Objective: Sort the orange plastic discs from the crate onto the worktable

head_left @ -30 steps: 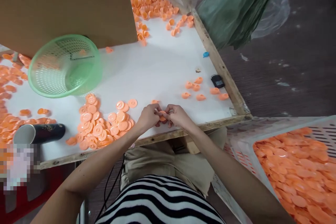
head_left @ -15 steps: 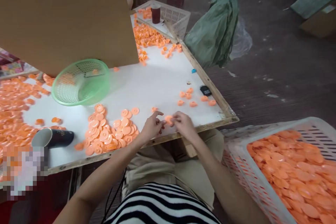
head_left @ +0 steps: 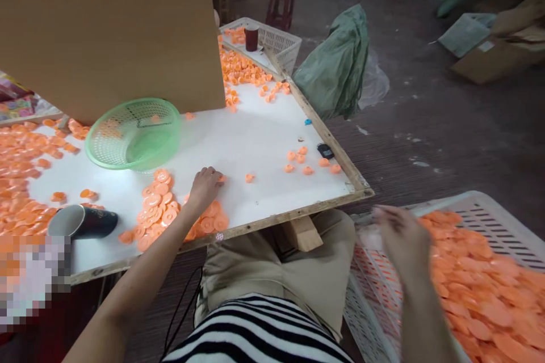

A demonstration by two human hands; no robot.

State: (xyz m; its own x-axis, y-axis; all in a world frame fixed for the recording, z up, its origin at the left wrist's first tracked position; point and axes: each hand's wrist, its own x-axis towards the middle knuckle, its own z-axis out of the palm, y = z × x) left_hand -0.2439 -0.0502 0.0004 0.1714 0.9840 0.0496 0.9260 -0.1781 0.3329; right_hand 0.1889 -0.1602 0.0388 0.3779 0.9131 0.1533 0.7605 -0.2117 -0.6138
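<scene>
**Hands parted: left hand (head_left: 205, 187) over to the discs, right hand (head_left: 402, 241) out to the crate**

Half a second ago both hands met near the table's front edge around an orange piece; they are now well apart.

At far left, glossy orange pieces (head_left: 25, 153) spread in a dense layer beside a smooth dark cup (head_left: 97, 222), its round mouth facing left. Next comes a green plastic basket (head_left: 151, 150), oval-rimmed and finely perforated, before a flat brown cardboard panel (head_left: 114, 28). Nearer the front, thin round discs (head_left: 159, 204) with raised rings overlap in a pile.

The left forearm slants up across the pile's right part, fingers curled down at one orange disc (head_left: 222, 179) beyond it; I cannot tell whether they pinch it or only touch it. To the right sit a single orange piece (head_left: 250, 178), then a small scattered group (head_left: 301, 157) near a black fob (head_left: 325, 151).

A broad white stretch of tabletop (head_left: 264, 136) runs between basket and group, bounded by a rough wooden edge (head_left: 315, 208).

Past the table corner, the right hand, blurred, is raised before the slotted white plastic crate (head_left: 506, 227) heaped with flat orange pieces; its grip cannot be told.
</scene>
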